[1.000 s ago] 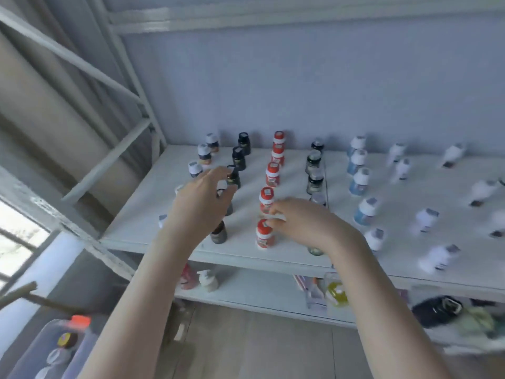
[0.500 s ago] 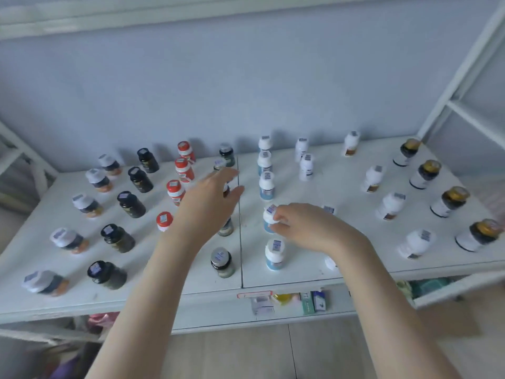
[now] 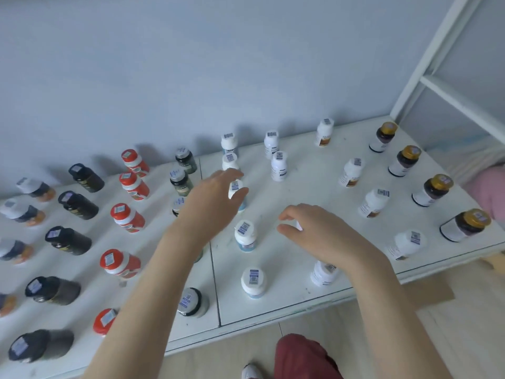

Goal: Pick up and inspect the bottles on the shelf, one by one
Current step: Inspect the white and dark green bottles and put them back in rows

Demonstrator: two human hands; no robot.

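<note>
Bottles [image 3: 245, 236] are standing apart on the shelf [image 3: 308, 184], probably so each lifts alone; the right hand [image 3: 317, 233] is gripping a white bottle [image 3: 297, 225] mid-frame; the left hand [image 3: 213, 201] is hovering open.

Pale blue-grey wall [image 3: 191, 64] beyond the left hand [image 3: 213, 203]. White frame post [image 3: 437, 50] up right of the right hand [image 3: 322, 231], light wood floor [image 3: 464, 337] below it. Soft even light.

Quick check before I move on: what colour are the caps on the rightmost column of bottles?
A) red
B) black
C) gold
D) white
C: all four bottles in the rightmost column are dark with gold caps; the red, black and white caps sit in columns further left.
</note>
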